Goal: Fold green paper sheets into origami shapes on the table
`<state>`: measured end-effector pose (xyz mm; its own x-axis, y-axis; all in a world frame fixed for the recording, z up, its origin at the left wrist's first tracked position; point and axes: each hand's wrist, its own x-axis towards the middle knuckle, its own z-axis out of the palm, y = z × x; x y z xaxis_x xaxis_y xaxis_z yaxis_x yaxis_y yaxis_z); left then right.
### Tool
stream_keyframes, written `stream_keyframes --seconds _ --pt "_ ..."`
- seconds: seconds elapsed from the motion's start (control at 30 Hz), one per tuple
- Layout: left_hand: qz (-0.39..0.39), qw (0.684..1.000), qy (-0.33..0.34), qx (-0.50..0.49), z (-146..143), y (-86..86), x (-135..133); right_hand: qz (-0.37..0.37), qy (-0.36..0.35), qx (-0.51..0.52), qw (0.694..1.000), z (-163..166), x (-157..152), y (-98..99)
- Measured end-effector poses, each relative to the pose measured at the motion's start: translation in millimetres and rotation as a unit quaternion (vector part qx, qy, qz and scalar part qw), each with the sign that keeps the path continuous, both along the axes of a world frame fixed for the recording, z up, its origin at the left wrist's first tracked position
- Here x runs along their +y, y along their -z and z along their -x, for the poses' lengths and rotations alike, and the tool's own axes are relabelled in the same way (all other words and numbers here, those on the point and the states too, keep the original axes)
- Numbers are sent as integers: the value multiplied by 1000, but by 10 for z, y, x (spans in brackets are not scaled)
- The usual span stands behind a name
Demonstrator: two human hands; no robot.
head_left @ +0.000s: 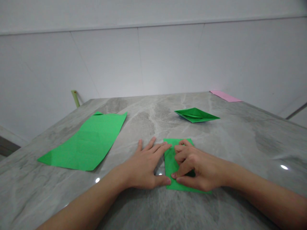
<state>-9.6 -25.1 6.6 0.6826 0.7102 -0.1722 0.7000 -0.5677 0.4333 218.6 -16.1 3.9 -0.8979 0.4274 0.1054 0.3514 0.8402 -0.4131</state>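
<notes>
A small folded green paper (170,159) lies on the grey marble table (153,105) in front of me. My left hand (144,164) lies flat on the table with fingers stretched out, its fingertips and thumb touching the paper's left edge. My right hand (196,167) rests on top of the paper with fingers curled, pressing along it with fingertips and thumb.
A large creased green sheet (86,142) lies to the left. A folded green paper boat shape (195,115) sits farther back at right. A pink sheet (225,95) lies at the far right corner. A white wall stands behind the table.
</notes>
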Motion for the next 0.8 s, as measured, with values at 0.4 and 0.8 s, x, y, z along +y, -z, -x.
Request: stream_keyframes --seconds 0.4,0.8 --pt "1 1000 0 -1 2 -6 -14 -11 22 -7 1000 -153 212 -18" --pt "-24 999 21 38 26 -14 -12 35 53 -57 996 -299 307 -35"
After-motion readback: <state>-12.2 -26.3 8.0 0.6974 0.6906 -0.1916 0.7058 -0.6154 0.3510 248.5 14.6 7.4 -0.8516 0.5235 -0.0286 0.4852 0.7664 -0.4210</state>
